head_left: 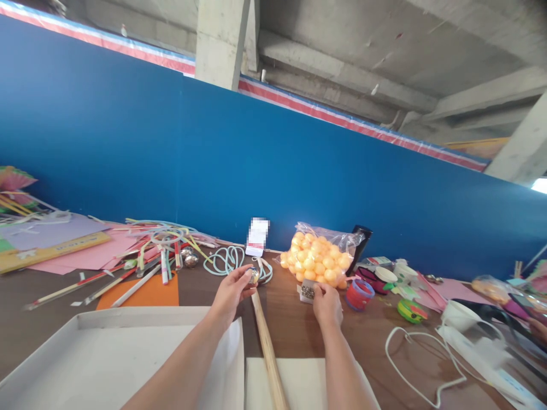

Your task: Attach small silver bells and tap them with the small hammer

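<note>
My left hand point(231, 293) is closed around a shiny silver ball point(253, 277), pinched between thumb and fingertips. Just below it, the far end of a long wooden stick point(268, 353) slopes down toward me; whether ball and stick touch, I cannot tell. A small white box point(306, 294) full of tiny metal pieces stands farther right. At its right edge my right hand point(327, 303) has its fingers pressed together; whether they grip the box or a piece from it is hidden. Behind sits a clear bag of orange balls point(318, 259).
A big white tray point(158, 313) lies at left front. Coiled light-blue tubing point(224, 262), a blue-and-red tub point(359, 294), a green round container point(411, 311) and a white cord point(427, 398) surround the hands. Bundled sticks and straws point(162, 245) lie left, before a blue partition point(273, 171).
</note>
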The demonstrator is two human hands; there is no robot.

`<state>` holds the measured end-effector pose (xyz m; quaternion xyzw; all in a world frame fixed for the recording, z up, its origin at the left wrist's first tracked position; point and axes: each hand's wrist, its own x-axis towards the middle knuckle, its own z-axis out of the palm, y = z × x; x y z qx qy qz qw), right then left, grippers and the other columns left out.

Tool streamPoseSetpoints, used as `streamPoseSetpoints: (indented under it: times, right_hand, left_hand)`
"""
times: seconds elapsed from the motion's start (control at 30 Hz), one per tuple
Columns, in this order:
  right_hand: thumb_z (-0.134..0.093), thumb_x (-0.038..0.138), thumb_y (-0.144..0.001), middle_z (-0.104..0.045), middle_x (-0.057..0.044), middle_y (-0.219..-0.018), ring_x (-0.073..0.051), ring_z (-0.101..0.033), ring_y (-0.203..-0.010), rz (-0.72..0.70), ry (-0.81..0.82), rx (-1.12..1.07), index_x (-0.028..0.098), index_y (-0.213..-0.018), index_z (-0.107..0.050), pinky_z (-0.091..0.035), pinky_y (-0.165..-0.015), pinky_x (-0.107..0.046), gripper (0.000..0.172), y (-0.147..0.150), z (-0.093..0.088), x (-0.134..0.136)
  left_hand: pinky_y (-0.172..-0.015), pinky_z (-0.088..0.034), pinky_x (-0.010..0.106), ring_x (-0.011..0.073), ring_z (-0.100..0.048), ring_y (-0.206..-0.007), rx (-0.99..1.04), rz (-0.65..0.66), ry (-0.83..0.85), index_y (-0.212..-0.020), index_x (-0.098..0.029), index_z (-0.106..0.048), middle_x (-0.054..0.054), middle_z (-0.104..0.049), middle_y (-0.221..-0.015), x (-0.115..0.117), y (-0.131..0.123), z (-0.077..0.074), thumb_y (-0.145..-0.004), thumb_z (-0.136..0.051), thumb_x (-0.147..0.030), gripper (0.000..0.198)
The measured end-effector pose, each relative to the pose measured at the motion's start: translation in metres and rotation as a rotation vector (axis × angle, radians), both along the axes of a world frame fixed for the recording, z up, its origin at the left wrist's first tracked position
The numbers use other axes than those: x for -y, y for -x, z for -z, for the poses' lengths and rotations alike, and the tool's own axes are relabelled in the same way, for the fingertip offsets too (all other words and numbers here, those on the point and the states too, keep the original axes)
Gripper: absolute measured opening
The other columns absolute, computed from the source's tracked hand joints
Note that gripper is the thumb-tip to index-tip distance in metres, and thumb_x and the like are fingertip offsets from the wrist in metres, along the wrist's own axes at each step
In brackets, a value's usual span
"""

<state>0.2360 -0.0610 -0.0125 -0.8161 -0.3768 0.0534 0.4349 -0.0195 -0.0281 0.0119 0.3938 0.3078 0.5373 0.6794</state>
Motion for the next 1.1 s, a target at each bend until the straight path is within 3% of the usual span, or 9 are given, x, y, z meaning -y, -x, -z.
streamPoseSetpoints:
  times: [0.27, 0.57, 0.83, 1.1]
  right_hand:
    - [-0.053, 0.041, -0.073, -0.065, -0.007, -0.085, -0.018, -0.061, -0.074, -0.336, -0.284, -0.552, 0.017, -0.085, -0.058, -0.042, -0.047, -0.023, 0.028, 0.023, -0.01, 0.004]
    - [-0.067, 0.035, -0.071, -0.053, 0.003, -0.067, -0.005, -0.045, -0.052, -0.636, -0.397, -0.937, 0.018, -0.075, -0.058, -0.036, -0.04, -0.012, 0.019, 0.081, -0.028, 0.023]
    - [-0.065, 0.029, -0.074, -0.053, 0.003, -0.064, -0.004, -0.042, -0.049, -0.791, -0.346, -1.013, 0.016, -0.076, -0.061, -0.036, -0.041, -0.013, 0.014, 0.107, -0.034, 0.032]
    - [-0.065, 0.031, -0.074, -0.059, -0.001, -0.075, -0.007, -0.045, -0.056, -0.779, -0.343, -0.912, 0.017, -0.083, -0.061, -0.037, -0.041, -0.016, 0.017, 0.109, -0.032, 0.033]
  left_hand:
    - [-0.067, -0.052, 0.026, 0.0136, -0.062, -0.073, 0.022, 0.008, 0.014, -0.106, -0.017, -0.058, 0.006, -0.063, -0.089, -0.002, -0.002, 0.003, -0.072, -0.065, -0.032, 0.038]
    - [-0.066, -0.052, 0.024, 0.0138, -0.064, -0.072, 0.166, 0.109, 0.083, -0.105, -0.014, -0.057, 0.008, -0.066, -0.086, 0.005, -0.004, -0.003, -0.075, -0.062, -0.026, 0.033]
    - [-0.072, -0.051, 0.026, 0.0171, -0.064, -0.08, 0.224, 0.248, 0.065, -0.106, -0.013, -0.056, 0.012, -0.065, -0.094, 0.013, -0.009, -0.001, -0.077, -0.06, -0.026, 0.033]
    - [-0.075, -0.05, 0.026, 0.0136, -0.063, -0.076, 0.192, 0.303, 0.015, -0.105, -0.011, -0.057, 0.012, -0.065, -0.095, 0.017, -0.011, -0.002, -0.078, -0.059, -0.027, 0.031]
